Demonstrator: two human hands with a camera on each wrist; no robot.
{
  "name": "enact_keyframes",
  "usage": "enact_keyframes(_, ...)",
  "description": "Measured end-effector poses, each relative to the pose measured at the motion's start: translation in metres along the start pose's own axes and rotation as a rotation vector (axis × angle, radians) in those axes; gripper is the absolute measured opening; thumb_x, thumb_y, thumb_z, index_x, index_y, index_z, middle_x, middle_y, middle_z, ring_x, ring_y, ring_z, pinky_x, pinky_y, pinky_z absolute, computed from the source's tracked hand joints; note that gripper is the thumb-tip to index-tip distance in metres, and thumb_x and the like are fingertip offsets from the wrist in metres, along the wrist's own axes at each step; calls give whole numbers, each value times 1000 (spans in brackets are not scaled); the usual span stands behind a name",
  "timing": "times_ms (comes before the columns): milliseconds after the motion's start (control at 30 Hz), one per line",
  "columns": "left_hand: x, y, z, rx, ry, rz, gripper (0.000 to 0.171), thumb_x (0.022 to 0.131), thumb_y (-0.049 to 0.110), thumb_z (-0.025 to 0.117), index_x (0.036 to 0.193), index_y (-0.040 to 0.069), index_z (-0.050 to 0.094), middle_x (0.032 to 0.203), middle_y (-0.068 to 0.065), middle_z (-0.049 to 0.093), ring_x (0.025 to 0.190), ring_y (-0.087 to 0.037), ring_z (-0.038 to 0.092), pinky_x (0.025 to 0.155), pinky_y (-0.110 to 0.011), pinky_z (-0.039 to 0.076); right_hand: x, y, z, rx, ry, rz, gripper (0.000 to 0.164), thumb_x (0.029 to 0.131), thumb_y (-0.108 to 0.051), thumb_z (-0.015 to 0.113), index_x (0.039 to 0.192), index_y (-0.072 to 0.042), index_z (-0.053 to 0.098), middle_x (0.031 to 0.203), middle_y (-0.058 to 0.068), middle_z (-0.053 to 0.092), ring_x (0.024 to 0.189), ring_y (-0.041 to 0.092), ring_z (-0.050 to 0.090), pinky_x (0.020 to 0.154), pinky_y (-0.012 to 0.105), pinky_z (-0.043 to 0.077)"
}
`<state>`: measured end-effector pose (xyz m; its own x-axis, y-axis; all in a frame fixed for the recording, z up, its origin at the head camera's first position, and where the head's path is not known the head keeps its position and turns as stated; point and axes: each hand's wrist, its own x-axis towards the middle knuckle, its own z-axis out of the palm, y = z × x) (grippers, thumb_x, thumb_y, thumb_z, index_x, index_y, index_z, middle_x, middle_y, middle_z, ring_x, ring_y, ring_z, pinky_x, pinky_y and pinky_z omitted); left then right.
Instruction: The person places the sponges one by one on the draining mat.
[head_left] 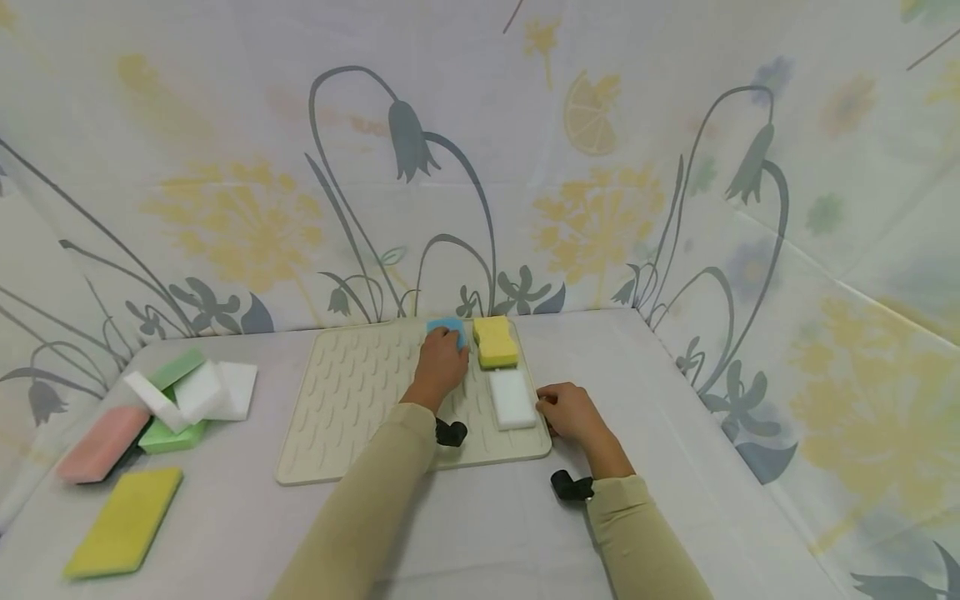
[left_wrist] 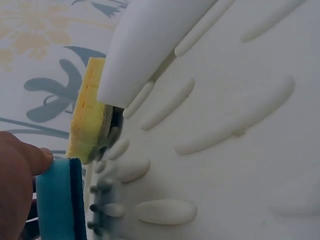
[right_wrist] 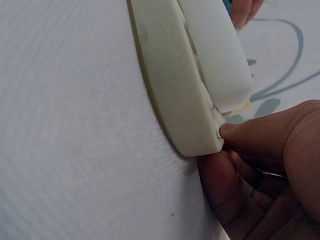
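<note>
Blue sponge (head_left: 456,323) is gripped in the left hand (head_left: 441,365); right hand (head_left: 574,412) pinches the mat (head_left: 360,400) edge, probably so it won't slide, white block (head_left: 513,399) just beside those fingers.

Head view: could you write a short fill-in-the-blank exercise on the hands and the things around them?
The left hand holds a ____ sponge.
The right hand pinches the edge of the mat, beside a ____ block.
The pink sponge lies to the ____ of the mat.
Missing words: blue; white; left.
</note>
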<state>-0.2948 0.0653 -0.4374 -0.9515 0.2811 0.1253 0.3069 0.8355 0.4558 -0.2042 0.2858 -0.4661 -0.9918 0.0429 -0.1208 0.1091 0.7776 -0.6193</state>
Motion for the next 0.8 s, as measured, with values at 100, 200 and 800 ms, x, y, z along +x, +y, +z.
enact_keyframes(100,3,1,3,33,-18,-8,48,102,26,49,139,-3,47,141,-23,45,134,-35,42,108,-45,41,0,0,1,11,-4,10,34,95,-17,58,125,-4,65,101,8,70,75,14,62,62,27,52)
enact_keyframes(200,5,1,4,51,-36,-19,48,102,27,48,140,-3,46,142,-22,44,135,-34,41,109,-44,40,0,-1,1,20,-7,16,34,95,-17,58,125,-5,65,101,7,70,75,13,62,61,27,51)
enact_keyframes(800,6,7,10,123,-28,29,42,101,25,51,132,-3,53,136,-21,49,131,-35,45,107,-45,40,-2,-2,0,24,0,24,34,94,-16,59,125,-3,64,102,10,70,74,14,63,61,26,52)
